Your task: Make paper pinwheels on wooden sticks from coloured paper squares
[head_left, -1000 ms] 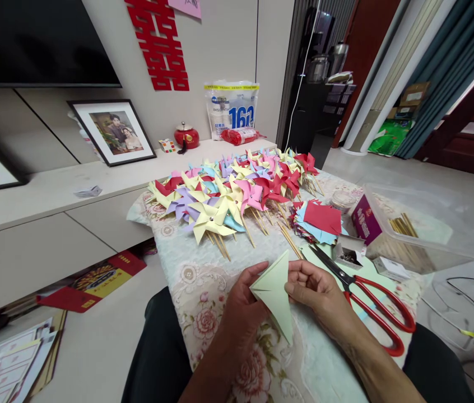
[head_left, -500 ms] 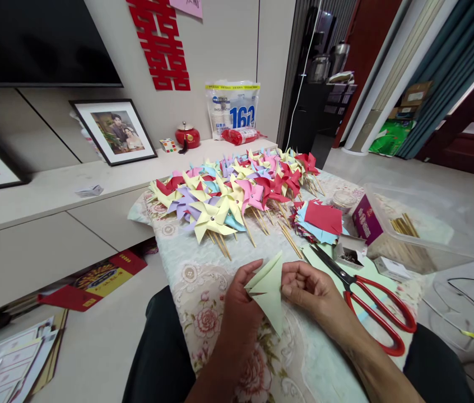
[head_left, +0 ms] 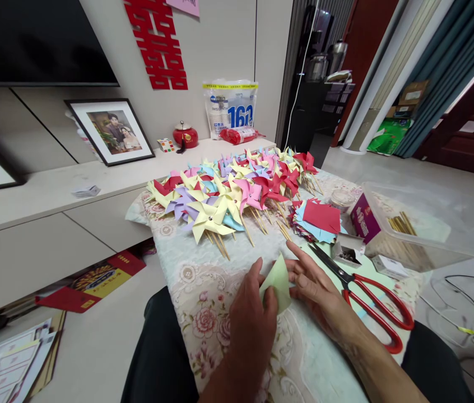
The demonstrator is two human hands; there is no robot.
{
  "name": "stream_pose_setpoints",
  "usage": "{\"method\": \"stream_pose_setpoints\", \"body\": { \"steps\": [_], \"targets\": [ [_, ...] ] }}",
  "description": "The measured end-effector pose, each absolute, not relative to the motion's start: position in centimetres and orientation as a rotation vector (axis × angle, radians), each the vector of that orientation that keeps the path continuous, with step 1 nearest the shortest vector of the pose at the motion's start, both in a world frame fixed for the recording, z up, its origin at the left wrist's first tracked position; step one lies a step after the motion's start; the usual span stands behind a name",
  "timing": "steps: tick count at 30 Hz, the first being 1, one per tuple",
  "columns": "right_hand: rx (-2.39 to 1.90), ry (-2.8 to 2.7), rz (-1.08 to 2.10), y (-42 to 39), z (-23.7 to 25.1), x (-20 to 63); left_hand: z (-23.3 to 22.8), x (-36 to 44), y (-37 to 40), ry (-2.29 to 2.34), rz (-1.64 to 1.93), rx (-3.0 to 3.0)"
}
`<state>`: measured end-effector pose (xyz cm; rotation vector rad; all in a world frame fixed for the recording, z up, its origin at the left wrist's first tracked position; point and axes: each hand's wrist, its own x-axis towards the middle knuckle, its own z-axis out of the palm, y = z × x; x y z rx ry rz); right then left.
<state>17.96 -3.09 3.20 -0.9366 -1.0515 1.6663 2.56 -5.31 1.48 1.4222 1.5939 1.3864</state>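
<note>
Both hands are down on the flowered tablecloth point(head_left: 203, 313) now, working one pale green paper point(head_left: 278, 281) folded to a triangle. To crease it well, I'd say line the edges up first and press flat from the fold outward, firm and even, so the point stays crisp. Left hand point(head_left: 250, 320) has its thumb on top of the sheet, fingers loosely curled, pinning more than pinching. Right hand point(head_left: 319, 288) lies nearly flat, fingers stretched out along the paper's far edge, touching it, not clasping. Red-handled scissors point(head_left: 367, 299) rest just beside that right hand, untouched. Beyond, a heap of finished pinwheels point(head_left: 228, 196) and a stack of cut squares point(head_left: 319, 219).
</note>
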Motion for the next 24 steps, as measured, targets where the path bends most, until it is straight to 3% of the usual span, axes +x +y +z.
{"method": "stream_pose_setpoints", "body": {
  "steps": [14,24],
  "targets": [
    [-1.062,-0.753,1.780,-2.9,5.2,17.2,2.3,2.3,-5.7,1.581,1.326,1.188],
    [-0.999,-0.705,1.790,-2.4,4.7,17.6,2.7,2.0,-5.0,1.116,1.247,0.630]
  ]
}}
